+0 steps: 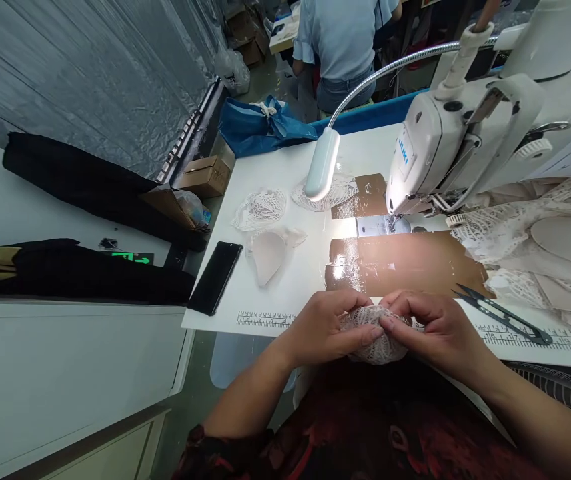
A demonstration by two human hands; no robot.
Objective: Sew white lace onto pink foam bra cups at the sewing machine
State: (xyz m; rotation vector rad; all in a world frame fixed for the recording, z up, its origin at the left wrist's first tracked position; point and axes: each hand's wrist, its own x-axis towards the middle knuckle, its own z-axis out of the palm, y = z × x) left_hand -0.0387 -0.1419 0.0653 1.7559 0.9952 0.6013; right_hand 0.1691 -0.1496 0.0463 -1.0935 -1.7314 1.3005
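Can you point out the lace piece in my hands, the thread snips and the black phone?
Lace piece [378,349]: head view, on its mesh, below the thumbs.
Thread snips [496,309]: head view, on the upper arm.
Black phone [215,278]: head view, middle of its dark face.

1. The left arm [258,387] is bare below the elbow and slants up toward 1 o'clock.
2. The right arm [520,393] is bare too and slants up toward 10 o'clock.
3. The left hand [325,327] is at 9 o'clock from the right hand [440,327].
4. Left fingers bend toward 2 o'clock, right fingers toward 10 o'clock.
5. Both hands pinch, and the left thumb [358,340] and right thumb [405,335] have their tips close together.
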